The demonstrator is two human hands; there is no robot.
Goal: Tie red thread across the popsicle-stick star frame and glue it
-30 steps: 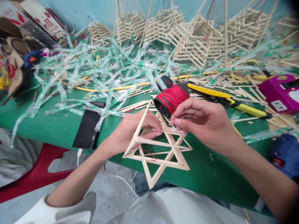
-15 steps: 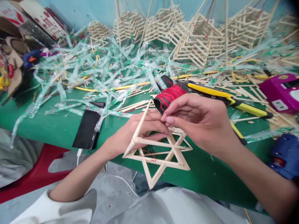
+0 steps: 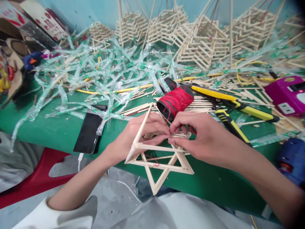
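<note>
A star-shaped frame of pale wooden sticks (image 3: pixel 157 166) lies at the near edge of the green table, one stick rising at its left. My left hand (image 3: pixel 145 132) reaches through it, its fingers pinched at the far side of the frame. Thumb and fingers of my right hand (image 3: pixel 200 135) are pinched against my left fingertips, above the frame's far sticks. Red thread runs from a spool (image 3: pixel 176 100) down to the fingertips, and what each pinch holds is too small to tell apart. A red thread end hangs inside the frame.
Pliers with yellow and black handles (image 3: pixel 231 124) lie right of the spool. A phone (image 3: pixel 88 132) is at the left. Plastic strips (image 3: pixel 107 73) and stick structures (image 3: pixel 202 44) fill the back. A blue tool (image 3: pixel 292 159) stands right.
My right hand has moved down and slightly right, away from the spool's front and onto the frame's far side. The left hand and frame have barely moved.
</note>
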